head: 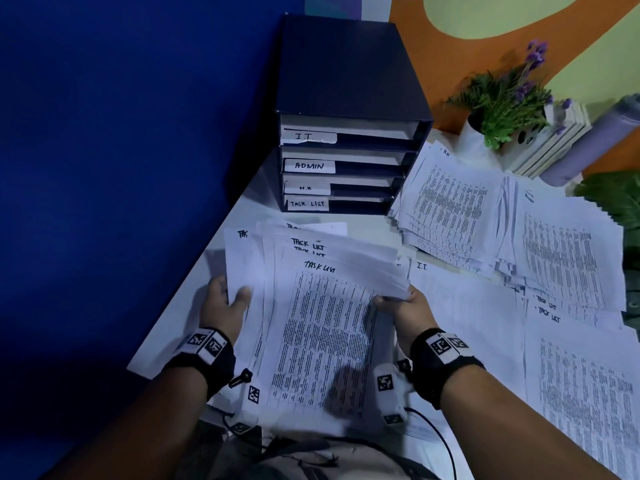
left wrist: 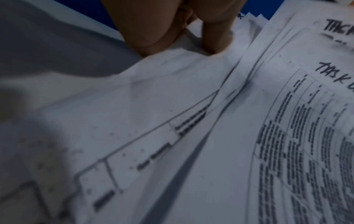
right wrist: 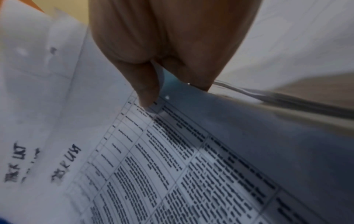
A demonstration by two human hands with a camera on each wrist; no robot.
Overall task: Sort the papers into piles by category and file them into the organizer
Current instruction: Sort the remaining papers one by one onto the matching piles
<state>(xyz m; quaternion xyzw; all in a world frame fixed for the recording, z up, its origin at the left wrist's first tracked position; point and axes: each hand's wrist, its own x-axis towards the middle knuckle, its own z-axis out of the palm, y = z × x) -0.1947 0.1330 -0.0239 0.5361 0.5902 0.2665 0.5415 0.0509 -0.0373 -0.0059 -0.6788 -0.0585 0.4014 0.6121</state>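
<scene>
A fanned stack of printed sheets headed "TASK LIST" (head: pixel 322 317) is held above the white table between both hands. My left hand (head: pixel 227 301) grips its left edge, thumb on top (left wrist: pixel 214 37). My right hand (head: pixel 403 306) pinches its right edge, thumb pressed on the top sheet (right wrist: pixel 147 91). The dark blue organizer (head: pixel 346 116) stands just beyond, with slots labelled I.T., ADMIN, H.R and TASK LIST (head: pixel 307 204) at the bottom. Both wrist views show the same stack (left wrist: pixel 249 136) (right wrist: pixel 153 166) close up.
Other paper piles lie to the right: an H.R pile (head: pixel 450 202), another pile (head: pixel 568 258), an I.T. sheet (head: pixel 460 306) and more task-list sheets (head: pixel 581 375). A potted plant (head: pixel 505 102) and a white holder stand at the back right. A blue wall (head: pixel 104 168) borders the table's left edge.
</scene>
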